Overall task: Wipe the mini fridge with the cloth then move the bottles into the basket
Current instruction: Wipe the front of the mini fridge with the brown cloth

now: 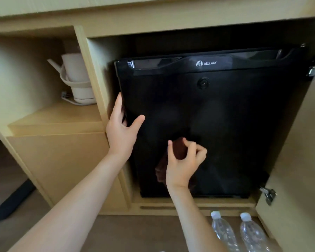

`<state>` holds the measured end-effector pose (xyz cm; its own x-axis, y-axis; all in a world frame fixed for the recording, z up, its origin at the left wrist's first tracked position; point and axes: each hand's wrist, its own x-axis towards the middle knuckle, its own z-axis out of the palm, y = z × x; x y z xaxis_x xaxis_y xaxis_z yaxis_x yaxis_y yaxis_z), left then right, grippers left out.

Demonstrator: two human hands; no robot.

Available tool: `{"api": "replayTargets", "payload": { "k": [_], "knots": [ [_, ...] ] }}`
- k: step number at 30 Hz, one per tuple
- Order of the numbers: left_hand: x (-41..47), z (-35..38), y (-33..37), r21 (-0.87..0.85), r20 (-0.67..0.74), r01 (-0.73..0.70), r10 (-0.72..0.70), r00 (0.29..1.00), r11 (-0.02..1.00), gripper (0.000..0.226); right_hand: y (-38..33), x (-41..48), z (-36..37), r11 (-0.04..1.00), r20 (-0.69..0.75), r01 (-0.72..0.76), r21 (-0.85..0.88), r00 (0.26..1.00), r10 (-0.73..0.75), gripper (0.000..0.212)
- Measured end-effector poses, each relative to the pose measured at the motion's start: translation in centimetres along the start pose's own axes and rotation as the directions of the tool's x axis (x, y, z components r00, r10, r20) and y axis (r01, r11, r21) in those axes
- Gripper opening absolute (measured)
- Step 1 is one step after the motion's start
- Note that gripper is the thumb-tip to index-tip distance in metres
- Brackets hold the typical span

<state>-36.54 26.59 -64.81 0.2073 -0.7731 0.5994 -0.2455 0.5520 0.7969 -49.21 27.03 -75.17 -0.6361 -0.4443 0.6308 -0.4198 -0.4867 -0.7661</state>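
Observation:
A black mini fridge [225, 110] with its door closed stands inside a wooden cabinet. My left hand [121, 128] grips the left edge of the fridge door, fingers behind the edge and thumb on the front. My right hand [184, 162] presses a dark brown cloth [178, 148] against the lower middle of the door; part of the cloth hangs below the hand. Two clear water bottles [224, 231] with white caps stand on the floor in front of the cabinet, at the lower right. No basket is in view.
The cabinet door [302, 160] stands open on the right, with metal hinges. A white kettle [78, 79] with its cord sits on a shelf to the left of the fridge. A dark bar lies on the floor at the far left.

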Motion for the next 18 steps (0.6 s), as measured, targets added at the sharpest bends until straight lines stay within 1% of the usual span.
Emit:
{"api": "replayTargets", "payload": {
  "k": [2,5,6,7,9,10,12,14,16,18],
  "knots": [
    [-0.2,0.1,0.0,0.011,-0.020,0.005,-0.005,1.000,1.000,0.083,-3.0,2.9,1.1,0.996,-0.031,-0.002,0.085,0.999,0.004,0.029],
    [-0.1,0.1,-0.6,0.025,-0.037,-0.019,0.020,0.999,1.000,0.082,-3.9,4.7,1.3,0.993,-0.064,0.105,0.061,0.993,-0.101,0.031],
    [-0.1,0.2,-0.8,0.032,-0.042,-0.028,0.029,0.999,0.999,0.082,-3.1,4.1,0.9,0.996,-0.069,0.074,0.040,0.995,-0.071,0.032],
    [0.0,0.2,-1.0,0.039,-0.048,-0.035,0.037,0.998,0.999,0.082,-2.0,3.0,0.2,0.999,-0.080,-0.010,0.038,0.997,0.013,0.031],
    [0.0,0.4,-1.3,0.043,-0.068,-0.047,0.050,0.996,0.998,0.083,0.0,0.9,-1.3,0.975,-0.084,-0.209,0.069,0.973,0.214,0.028],
    [0.0,0.4,-1.5,0.045,-0.075,-0.059,0.062,0.995,0.997,0.083,0.5,0.4,-1.8,0.960,-0.077,-0.268,0.086,0.959,0.274,0.027],
    [0.0,0.6,-1.8,0.046,-0.071,-0.076,0.080,0.994,0.996,0.083,0.1,1.0,-2.0,0.946,-0.082,-0.307,0.104,0.945,0.316,0.029],
    [0.0,0.6,-2.2,0.026,-0.074,-0.089,0.090,0.993,0.996,0.083,-1.8,2.8,-1.4,0.956,-0.111,-0.260,0.135,0.955,0.276,0.031],
    [0.1,0.4,-2.4,0.004,-0.094,-0.111,0.110,0.989,0.994,0.083,-4.7,5.0,-0.3,0.977,-0.149,-0.162,0.141,0.972,0.183,0.033],
    [0.4,0.3,-2.7,-0.030,-0.097,-0.124,0.120,0.988,0.992,0.082,-7.4,7.3,0.9,0.985,-0.149,-0.103,0.139,0.981,0.124,0.032]
  ]
}}
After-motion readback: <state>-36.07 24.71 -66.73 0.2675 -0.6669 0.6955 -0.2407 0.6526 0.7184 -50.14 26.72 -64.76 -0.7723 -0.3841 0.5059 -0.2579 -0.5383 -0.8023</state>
